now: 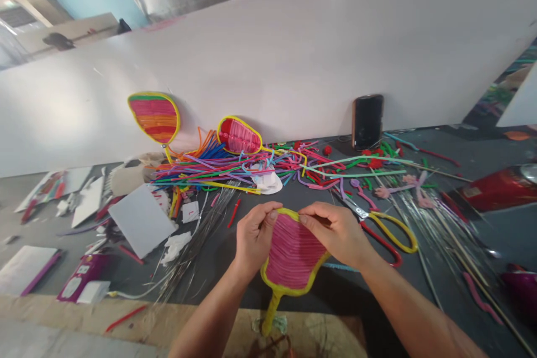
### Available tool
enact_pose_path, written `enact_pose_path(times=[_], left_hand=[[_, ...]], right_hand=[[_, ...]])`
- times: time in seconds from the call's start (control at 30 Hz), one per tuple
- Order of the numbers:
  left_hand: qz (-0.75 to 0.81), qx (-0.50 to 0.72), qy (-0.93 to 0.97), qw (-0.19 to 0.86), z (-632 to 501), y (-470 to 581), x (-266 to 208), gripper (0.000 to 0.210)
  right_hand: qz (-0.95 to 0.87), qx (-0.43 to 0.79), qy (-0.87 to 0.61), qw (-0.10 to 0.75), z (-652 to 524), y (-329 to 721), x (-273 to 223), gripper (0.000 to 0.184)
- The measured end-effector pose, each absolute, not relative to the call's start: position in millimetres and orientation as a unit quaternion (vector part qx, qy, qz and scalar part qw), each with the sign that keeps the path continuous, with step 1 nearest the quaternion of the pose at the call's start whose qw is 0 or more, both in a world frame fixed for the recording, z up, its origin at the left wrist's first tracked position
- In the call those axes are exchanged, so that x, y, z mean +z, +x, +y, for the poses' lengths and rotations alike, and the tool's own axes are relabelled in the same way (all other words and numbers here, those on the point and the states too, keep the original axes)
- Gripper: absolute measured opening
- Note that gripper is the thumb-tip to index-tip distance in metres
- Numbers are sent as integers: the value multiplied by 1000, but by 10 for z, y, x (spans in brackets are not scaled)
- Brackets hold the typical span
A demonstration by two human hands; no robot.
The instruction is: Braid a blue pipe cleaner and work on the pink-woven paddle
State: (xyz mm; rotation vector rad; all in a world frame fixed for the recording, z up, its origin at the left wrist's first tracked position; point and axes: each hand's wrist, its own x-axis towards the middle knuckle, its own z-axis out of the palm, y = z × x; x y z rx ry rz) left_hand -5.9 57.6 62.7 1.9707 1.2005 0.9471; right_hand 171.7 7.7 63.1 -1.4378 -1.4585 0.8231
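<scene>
Between my hands is a fan-shaped pipe-cleaner paddle [293, 257], with pink rows inside a yellow rim and a yellow handle pointing down toward me. My left hand [258, 235] pinches its top rim at the left corner. With thumb and fingers closed, my right hand [338, 232] grips the same rim a little to the right. Scissors [392, 232] with one yellow and one red handle loop lie just right of my right hand. Behind my hands spreads a heap of coloured pipe cleaners [210, 168].
Two similar paddles, one striped [155, 117] and one red and pink [239, 135], lean on the white partition [268, 61]. A phone [367, 122] stands against it. Thin wires [193, 246] and a white card [142, 221] lie left; a red can [497, 187] lies right.
</scene>
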Motion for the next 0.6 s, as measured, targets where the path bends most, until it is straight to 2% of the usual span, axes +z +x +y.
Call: enact_pose_path(times=[0.13, 0.43, 0.6], left_hand=[[411, 320, 797, 305, 683, -47, 707, 25], [256, 199, 941, 95, 887, -88, 898, 27], [201, 174, 959, 101, 957, -47, 913, 23]], right_hand=[[-556, 369, -593, 451, 125, 1756, 668, 18], [-581, 368, -589, 425, 232, 1744, 654, 19], [-583, 368, -587, 424, 205, 1737, 663, 20]])
